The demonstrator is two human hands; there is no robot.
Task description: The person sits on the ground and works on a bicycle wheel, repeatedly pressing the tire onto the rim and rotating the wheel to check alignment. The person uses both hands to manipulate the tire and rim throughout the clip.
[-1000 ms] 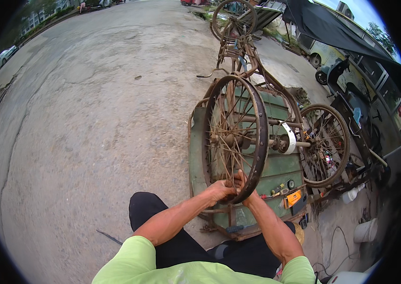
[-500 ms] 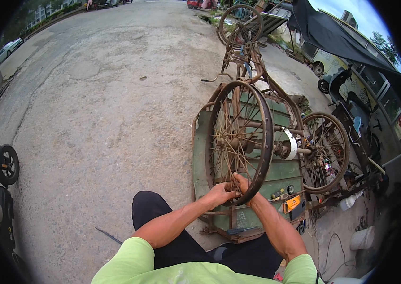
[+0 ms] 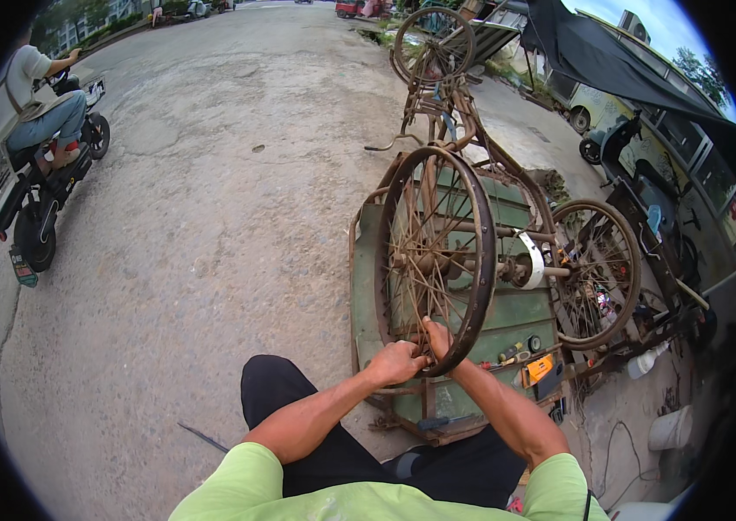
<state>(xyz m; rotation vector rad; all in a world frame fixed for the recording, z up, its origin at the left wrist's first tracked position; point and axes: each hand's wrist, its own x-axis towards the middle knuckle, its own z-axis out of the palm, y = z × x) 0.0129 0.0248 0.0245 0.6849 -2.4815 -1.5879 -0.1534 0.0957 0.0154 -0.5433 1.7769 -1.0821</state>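
An upturned rusty pedal tricycle rests with its green cargo bed (image 3: 366, 260) underneath and a large spoked wheel (image 3: 483, 260) upright in front of me. My left hand (image 3: 398, 360) is curled at the bottom of that wheel among the spokes, its fingertips closed on a small part that I cannot make out. My right hand (image 3: 437, 340) grips spokes just inside the rim, slightly higher and to the right. Tools, including an orange-and-black case (image 3: 540, 372), lie on the bed to my right, beside a second wheel (image 3: 615, 313) on the same axle.
A person (image 3: 42, 117) rides a black electric scooter (image 3: 38, 230) along the road at left. At right stand a parked scooter (image 3: 624, 161), a white bucket (image 3: 670, 427) and a shop front under dark awning (image 3: 594, 56). A cable (image 3: 620, 456) lies on the ground.
The rider and scooter have come in from the left edge and moved forward along the road. My hands stay at the wheel's lower spokes, shifting only slightly.
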